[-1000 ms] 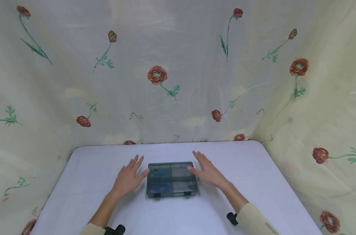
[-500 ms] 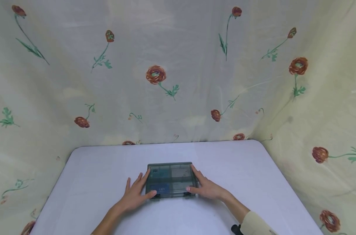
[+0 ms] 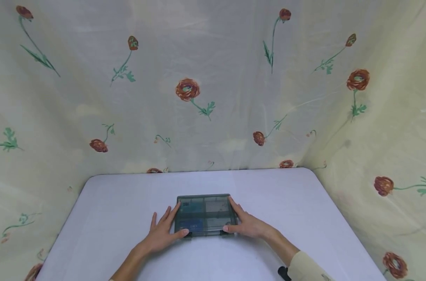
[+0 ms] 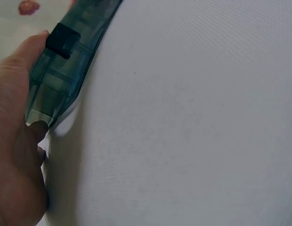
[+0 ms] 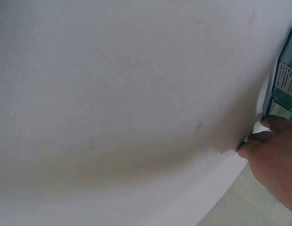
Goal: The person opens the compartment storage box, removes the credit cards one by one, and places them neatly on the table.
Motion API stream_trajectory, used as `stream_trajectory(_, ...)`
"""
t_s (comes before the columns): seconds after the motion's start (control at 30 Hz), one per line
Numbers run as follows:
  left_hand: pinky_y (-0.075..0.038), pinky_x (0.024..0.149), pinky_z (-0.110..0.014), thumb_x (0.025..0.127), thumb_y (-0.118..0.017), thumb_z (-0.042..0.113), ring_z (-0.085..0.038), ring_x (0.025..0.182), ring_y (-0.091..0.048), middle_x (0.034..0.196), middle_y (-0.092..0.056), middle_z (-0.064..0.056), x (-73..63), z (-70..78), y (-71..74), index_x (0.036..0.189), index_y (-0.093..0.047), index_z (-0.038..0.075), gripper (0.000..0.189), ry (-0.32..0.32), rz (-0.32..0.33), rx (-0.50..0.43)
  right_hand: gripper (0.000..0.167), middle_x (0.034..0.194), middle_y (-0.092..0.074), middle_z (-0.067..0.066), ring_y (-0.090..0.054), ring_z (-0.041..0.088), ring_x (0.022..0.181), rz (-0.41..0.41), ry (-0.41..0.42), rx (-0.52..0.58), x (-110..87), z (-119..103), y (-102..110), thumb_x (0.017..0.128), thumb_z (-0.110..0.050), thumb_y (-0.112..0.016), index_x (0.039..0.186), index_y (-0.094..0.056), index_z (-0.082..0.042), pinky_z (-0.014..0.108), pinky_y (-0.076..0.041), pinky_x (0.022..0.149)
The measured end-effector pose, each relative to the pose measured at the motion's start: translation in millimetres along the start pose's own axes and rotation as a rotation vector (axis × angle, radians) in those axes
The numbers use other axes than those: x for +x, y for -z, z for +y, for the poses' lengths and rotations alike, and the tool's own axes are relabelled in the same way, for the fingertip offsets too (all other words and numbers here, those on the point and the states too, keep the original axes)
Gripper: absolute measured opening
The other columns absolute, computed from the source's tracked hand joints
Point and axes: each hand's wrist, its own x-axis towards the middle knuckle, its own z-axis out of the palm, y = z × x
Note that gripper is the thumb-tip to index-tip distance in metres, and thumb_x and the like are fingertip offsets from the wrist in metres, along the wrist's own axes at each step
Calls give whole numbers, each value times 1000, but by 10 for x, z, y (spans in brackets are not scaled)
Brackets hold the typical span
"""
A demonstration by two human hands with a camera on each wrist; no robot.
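A flat, see-through dark teal plastic compartment box (image 3: 207, 214) lies lidded on the white table, with blue and pale contents showing through. My left hand (image 3: 159, 235) holds its left end, index finger along the side and thumb at the front latch; the other fingers spread outward. At the right end my right hand (image 3: 249, 224) holds it, thumb at the front right latch and index finger reaching to the back corner. In the left wrist view the thumb meets a black latch (image 4: 63, 40). The right wrist view shows bent fingers at the side, below a printed label (image 5: 287, 80).
The white tabletop (image 3: 128, 199) has rounded back corners and surrounds the box. Behind and beside it hangs a pale curtain (image 3: 227, 97) with red flowers. A black wrist device (image 3: 284, 272) sits by the right sleeve (image 3: 306, 266).
Both hands have come down and toward the front from above the box's sides, and now hold its two ends with thumbs at the front latches. The box has stayed in place.
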Motion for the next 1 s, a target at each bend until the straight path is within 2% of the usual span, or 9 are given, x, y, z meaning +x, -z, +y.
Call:
stream_trajectory(0.17,14,118,-62,89,-66,61,-37,153,-17,164,-26,-16,5,0,-8,163,-12,27,98,-7,4,1,114,167,-5,22,-6,44,153,-2,-3,32,8,-14,10,87,-52,-74,163,6,-27,67,-15,118)
stream_trajectory(0.3,14,118,-61,89,-65,62,-33,154,-15,165,-25,-11,8,-11,-14,163,-8,29,99,-11,-4,12,119,167,-4,24,-6,44,153,-9,-27,43,12,-9,11,86,-51,-77,162,10,-20,65,-14,119)
stream_trajectory(0.4,17,118,-61,90,-65,62,-31,155,-14,166,-23,-8,3,-17,-12,163,-4,30,100,-11,-12,1,118,167,-2,24,-5,44,153,-18,-39,16,22,-1,13,85,-52,-76,163,7,-20,66,-15,119)
stream_trajectory(0.63,16,118,-62,90,-66,60,-34,154,-15,165,-24,-10,-9,-28,-18,163,-5,29,100,-17,-6,-11,118,167,0,23,-3,44,153,-42,-42,2,50,3,19,84,-56,-75,163,7,-23,67,-13,119)
stream_trajectory(0.83,17,118,-61,90,-64,63,-32,154,-14,165,-24,-8,-6,-37,-23,163,-2,31,101,-9,-17,2,121,168,1,19,-5,43,153,-38,-3,3,20,-15,26,84,-52,-78,162,9,-24,66,-14,119)
stream_trajectory(1.0,17,117,-61,90,-64,62,-32,155,-14,166,-24,-7,-3,-33,-11,163,-2,31,100,-14,-22,-15,131,169,-12,13,-8,40,154,-24,86,-221,-6,58,4,72,-47,-89,163,4,-29,74,0,115)
